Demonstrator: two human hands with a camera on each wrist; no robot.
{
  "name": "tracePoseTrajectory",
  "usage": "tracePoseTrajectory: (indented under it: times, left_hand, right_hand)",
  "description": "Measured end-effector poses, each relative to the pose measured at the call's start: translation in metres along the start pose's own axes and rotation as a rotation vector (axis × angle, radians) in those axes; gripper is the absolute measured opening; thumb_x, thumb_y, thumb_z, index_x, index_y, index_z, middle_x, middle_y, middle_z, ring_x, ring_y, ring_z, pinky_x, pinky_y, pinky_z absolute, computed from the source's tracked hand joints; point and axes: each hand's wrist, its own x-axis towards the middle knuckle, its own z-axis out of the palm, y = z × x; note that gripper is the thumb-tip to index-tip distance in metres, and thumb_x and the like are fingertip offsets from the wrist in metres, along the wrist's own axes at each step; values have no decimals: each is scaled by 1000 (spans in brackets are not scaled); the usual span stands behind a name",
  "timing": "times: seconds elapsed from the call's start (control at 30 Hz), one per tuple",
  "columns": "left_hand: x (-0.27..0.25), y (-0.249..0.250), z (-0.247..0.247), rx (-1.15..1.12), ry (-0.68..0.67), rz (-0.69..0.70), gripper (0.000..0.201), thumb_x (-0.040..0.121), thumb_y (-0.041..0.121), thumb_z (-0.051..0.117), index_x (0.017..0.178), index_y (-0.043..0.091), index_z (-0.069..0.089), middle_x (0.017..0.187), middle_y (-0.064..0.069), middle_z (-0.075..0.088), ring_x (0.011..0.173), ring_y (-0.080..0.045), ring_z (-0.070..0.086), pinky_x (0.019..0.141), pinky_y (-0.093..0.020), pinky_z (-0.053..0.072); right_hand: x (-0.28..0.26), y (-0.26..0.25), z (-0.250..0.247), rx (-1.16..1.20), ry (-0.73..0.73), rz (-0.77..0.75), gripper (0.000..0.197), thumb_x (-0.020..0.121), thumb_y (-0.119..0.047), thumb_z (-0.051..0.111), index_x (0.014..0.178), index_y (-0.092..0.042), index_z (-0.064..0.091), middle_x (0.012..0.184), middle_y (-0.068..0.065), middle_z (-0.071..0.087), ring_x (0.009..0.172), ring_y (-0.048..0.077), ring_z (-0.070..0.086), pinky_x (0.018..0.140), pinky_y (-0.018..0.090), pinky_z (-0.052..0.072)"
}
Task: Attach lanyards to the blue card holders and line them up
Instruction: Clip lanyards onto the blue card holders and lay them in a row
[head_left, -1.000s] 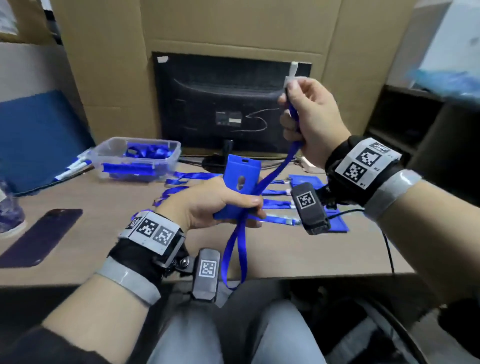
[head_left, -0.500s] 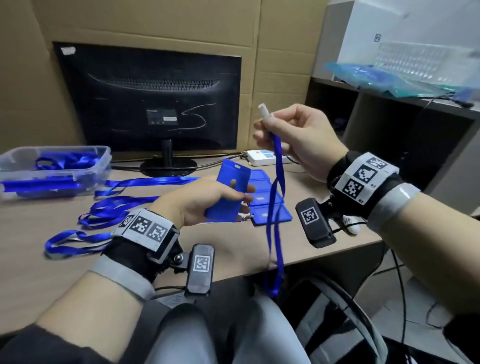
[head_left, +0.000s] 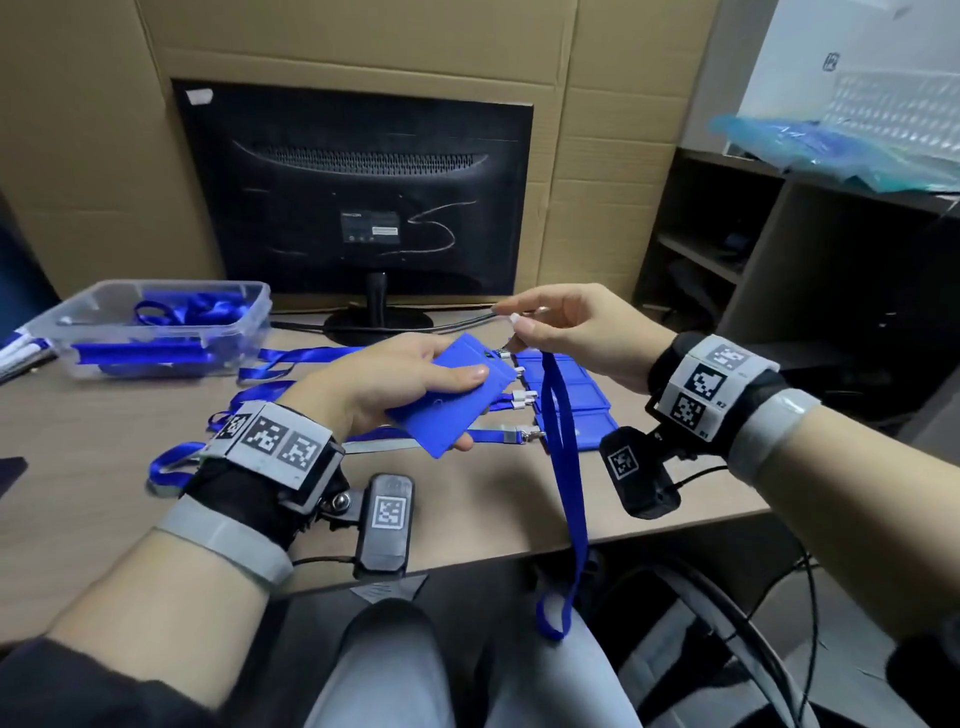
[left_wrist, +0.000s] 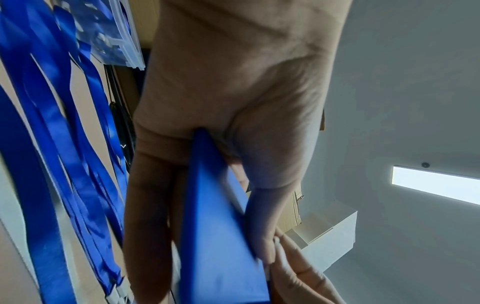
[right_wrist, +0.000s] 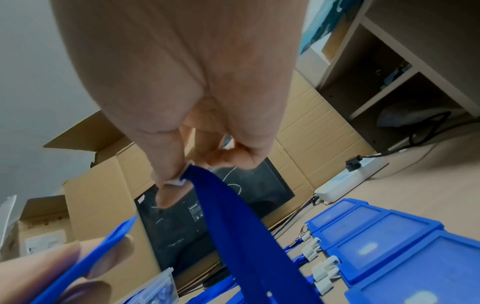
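Observation:
My left hand grips a blue card holder above the desk, thumb on top and fingers underneath; the left wrist view shows the card holder edge-on between thumb and fingers. My right hand pinches the white clip end of a blue lanyard just beyond the holder's top edge. The strap hangs down past the desk edge. The right wrist view shows the lanyard falling from my fingertips. Several blue holders with lanyards clipped on lie in a row on the desk.
A clear plastic bin with blue lanyards stands at the back left. The attached lanyards trail left across the desk. A black monitor stands behind, before cardboard. Dark shelving is on the right.
My right hand has come down and toward the card holder with the lanyard's clip end. My left hand has tilted the holder flatter. The head view has swung back left.

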Motion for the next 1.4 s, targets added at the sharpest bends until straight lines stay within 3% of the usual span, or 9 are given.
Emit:
tracePoseTrajectory:
  times: [0.1, 0.17, 0.3, 0.47, 0.67, 0.93, 1.1, 1.27, 1.4]
  left_hand:
    - [1, 1, -2, 75, -12, -5, 26, 99, 32, 71, 116, 13, 73, 99, -15, 78, 82, -39, 75, 92, -58, 56]
    - [2, 1, -1, 81, 0, -18, 20, 100, 32, 69, 105, 14, 76, 94, -14, 78, 77, -36, 73, 89, -55, 57]
    - [5, 1, 1, 95, 13, -25, 21, 101, 27, 68, 85, 17, 77, 87, -14, 76, 75, -36, 70, 87, -54, 56]
    - [8, -2, 1, 122, 19, -1, 17, 99, 27, 70, 96, 11, 72, 85, -15, 73, 71, -35, 71, 80, -48, 58]
    - [7, -3, -2, 120, 22, 0, 20, 99, 28, 71, 105, 10, 79, 88, -13, 75, 75, -31, 71, 68, -38, 61]
    - [10, -7, -4, 108, 41, -12, 19, 97, 26, 72, 92, 8, 75, 84, -12, 76, 71, -32, 71, 58, -34, 59]
    - [12, -7, -3, 106, 48, -12, 20, 97, 25, 72, 100, 5, 76, 84, -13, 75, 67, -30, 71, 56, -33, 58]
    - [15, -8, 1, 74, 60, -22, 23, 96, 25, 73, 104, 3, 76, 83, -13, 74, 69, -30, 70, 58, -34, 59]
    - [16, -12, 2, 73, 40, -25, 25, 97, 25, 72, 109, 4, 77, 84, -12, 74, 68, -28, 69, 57, -33, 57]
  right_hand:
    - [0, 1, -1, -69, -27, 14, 20, 101, -14, 65, 118, -9, 73, 99, 11, 80, 88, 13, 75, 82, 22, 58]
    - [0, 0, 1, -59, -32, 51, 15, 97, -9, 69, 110, -1, 72, 97, 15, 79, 77, 17, 74, 73, 26, 59]
    - [-4, -3, 4, -63, -9, 99, 13, 92, -7, 75, 99, 5, 73, 79, 13, 77, 69, 22, 75, 70, 31, 64]
    - [-7, -9, 5, -89, 7, 120, 14, 91, -11, 77, 96, 1, 73, 76, 13, 76, 64, 22, 72, 73, 40, 66]
    - [-11, -10, 2, -31, -75, 171, 22, 86, -7, 81, 100, 7, 72, 85, 21, 78, 73, 24, 78, 70, 30, 64]
    - [-11, -9, 5, -68, -114, 134, 15, 92, -5, 75, 104, 4, 75, 92, 25, 77, 78, 24, 76, 78, 33, 65]
    - [-11, -6, 8, -92, -58, 105, 12, 89, -4, 77, 96, 5, 73, 91, 23, 76, 78, 24, 75, 77, 34, 65]
    - [-10, -6, 11, -130, -41, 63, 8, 90, -4, 75, 95, 3, 73, 82, 6, 75, 77, 21, 72, 78, 29, 64]
    - [-8, -4, 13, -116, -27, 55, 7, 93, -1, 69, 95, 6, 70, 87, 12, 74, 81, 25, 74, 85, 37, 64]
